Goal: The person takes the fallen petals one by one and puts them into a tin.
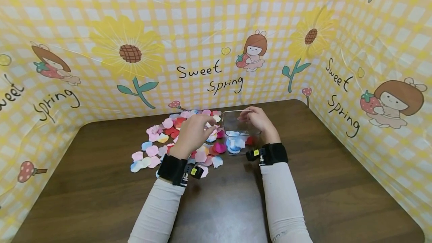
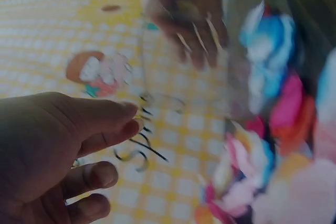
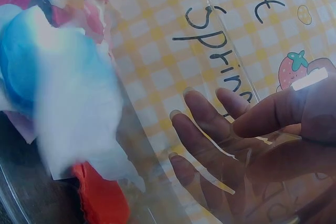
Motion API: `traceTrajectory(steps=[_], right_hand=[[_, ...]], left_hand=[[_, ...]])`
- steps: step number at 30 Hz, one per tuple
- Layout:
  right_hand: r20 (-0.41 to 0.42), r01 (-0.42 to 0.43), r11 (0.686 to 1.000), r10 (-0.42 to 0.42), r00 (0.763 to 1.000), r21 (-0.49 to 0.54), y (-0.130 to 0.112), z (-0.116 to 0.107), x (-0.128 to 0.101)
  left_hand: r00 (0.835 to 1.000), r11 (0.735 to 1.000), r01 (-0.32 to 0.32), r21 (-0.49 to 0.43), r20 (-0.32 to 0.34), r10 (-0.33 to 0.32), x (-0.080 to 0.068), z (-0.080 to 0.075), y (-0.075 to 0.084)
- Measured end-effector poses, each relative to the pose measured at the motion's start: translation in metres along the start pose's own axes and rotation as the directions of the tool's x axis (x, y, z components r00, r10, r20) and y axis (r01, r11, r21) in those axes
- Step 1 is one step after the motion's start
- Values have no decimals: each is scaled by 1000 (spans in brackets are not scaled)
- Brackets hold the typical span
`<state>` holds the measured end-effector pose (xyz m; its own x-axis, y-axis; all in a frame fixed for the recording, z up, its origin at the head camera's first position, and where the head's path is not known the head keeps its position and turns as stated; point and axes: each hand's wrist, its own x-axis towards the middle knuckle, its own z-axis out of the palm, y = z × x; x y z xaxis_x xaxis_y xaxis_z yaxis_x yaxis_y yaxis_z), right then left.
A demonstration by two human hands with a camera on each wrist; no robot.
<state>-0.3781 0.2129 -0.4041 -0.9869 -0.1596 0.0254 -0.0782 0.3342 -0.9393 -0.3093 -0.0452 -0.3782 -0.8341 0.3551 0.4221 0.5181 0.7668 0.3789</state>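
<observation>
My left hand (image 1: pixel 194 132) is raised over a pile of colourful artificial petals (image 1: pixel 152 151). In the left wrist view its thumb and index fingertips come close together, the other fingers bend loosely, and no petal shows between them. The right hand (image 1: pixel 258 121) is at the right side of a clear plastic box (image 1: pixel 224 123), fingers spread and loosely bent near the far right corner. No petal shows in those fingers in the right wrist view. Inside the box lie blue-and-white petals (image 1: pixel 235 143) and a red petal (image 3: pixel 102 195). One whitish petal (image 3: pixel 79 108) looks blurred there.
Pink, red, white and blue petals spread left of the box over the dark wooden table (image 1: pixel 219 205). A yellow checked cloth (image 1: pixel 189 40) with flowers and cartoon figures stands as a wall behind and at both sides. Each wrist wears a black strap (image 1: pixel 275 154) with a small camera.
</observation>
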Motion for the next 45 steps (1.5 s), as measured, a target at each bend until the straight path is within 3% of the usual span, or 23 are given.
traceTrajectory(steps=[5,10,15,28,36,40,45], right_hand=[[4,-9,1000,9,1000,8,-1,0,-1],[6,-16,1000,15,1000,17,0,2,-2],[-2,-9,1000,9,1000,18,0,2,-1],[13,3,1000,-3,1000,-17,2,-1,0],[9,7,1000,-6,1000,-28,2,-1,1],[8,5,999,-4,1000,-39,1,-1,0],[9,9,999,-9,1000,-41,2,-2,1]], left_hand=[[989,993,99,64,108,-105,-3,13,-18],[952,977,180,113,230,-202,-5,27,-29],[930,968,213,133,277,-242,-5,37,-32],[921,960,220,171,288,-262,-7,52,-26],[932,965,227,131,257,-254,-7,48,-36],[946,965,231,122,204,-252,-7,40,-41],[949,953,279,113,120,-292,-7,30,-46]])
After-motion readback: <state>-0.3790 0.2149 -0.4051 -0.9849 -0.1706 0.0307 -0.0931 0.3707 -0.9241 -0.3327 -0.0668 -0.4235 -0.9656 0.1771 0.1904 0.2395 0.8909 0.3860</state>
